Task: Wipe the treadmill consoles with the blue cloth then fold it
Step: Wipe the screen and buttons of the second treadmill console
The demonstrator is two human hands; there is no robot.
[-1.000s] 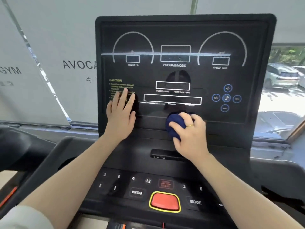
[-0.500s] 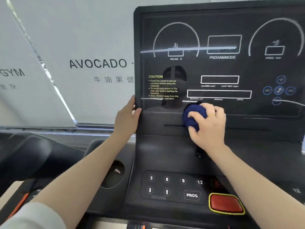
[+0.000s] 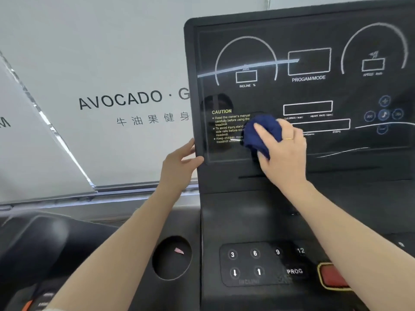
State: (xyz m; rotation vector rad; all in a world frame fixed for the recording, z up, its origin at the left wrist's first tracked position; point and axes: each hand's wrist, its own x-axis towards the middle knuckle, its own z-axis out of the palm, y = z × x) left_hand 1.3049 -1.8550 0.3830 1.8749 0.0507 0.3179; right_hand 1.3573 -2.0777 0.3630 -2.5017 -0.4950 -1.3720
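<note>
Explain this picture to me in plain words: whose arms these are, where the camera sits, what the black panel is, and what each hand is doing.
The camera is worn on a person's head and looks forward and down, so the two bare arms are the wearer's own. The big black panel is a treadmill console, with boxes marked for incline, program and speed. Below it are number buttons, a PROG button and a red button. The right hand, which wears a ring, grips a bunched blue cloth and presses it on the screen over the yellow CAUTION text. The left hand holds the console's left edge. A round cup holder contains a small pink scrap.
</note>
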